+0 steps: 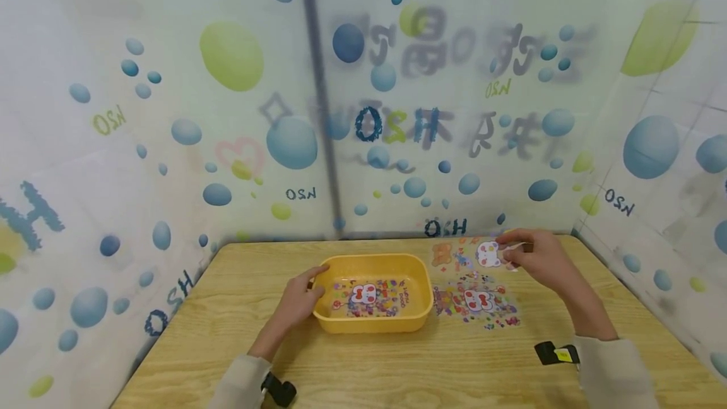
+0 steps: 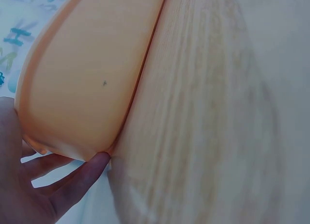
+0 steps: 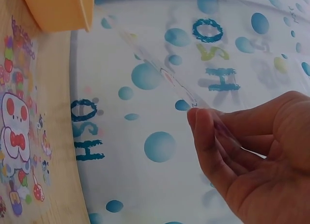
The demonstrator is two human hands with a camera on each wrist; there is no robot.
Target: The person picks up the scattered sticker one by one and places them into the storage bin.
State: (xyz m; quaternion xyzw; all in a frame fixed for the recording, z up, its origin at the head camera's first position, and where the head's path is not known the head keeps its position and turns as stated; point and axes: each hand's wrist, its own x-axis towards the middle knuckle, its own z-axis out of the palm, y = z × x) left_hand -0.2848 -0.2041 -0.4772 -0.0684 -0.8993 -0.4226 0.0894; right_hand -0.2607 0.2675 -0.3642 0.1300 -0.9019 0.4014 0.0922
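Nearest to you, your left grip holds the yellow tub by its left end, with fingers bent against the wall. The tub stands on the wooden counter, and a sheet in the tub, printed with a rabbit, lies on the bottom. Just beside, to the right, a similar sheet on the counter lies flat. A little farther, your right grip pinches the held sheet, clear and with small bears, at its right edge; it is raised and reaches toward the left. Behind everything hangs the bubble curtain.

I judge that you are in the step of handling one sheet between counter and tub, probably for putting it inside. If so, the next move calls for bringing it leftward over the rim, lowering it level, then loosening the pinch, while the left grip steadies the tub.
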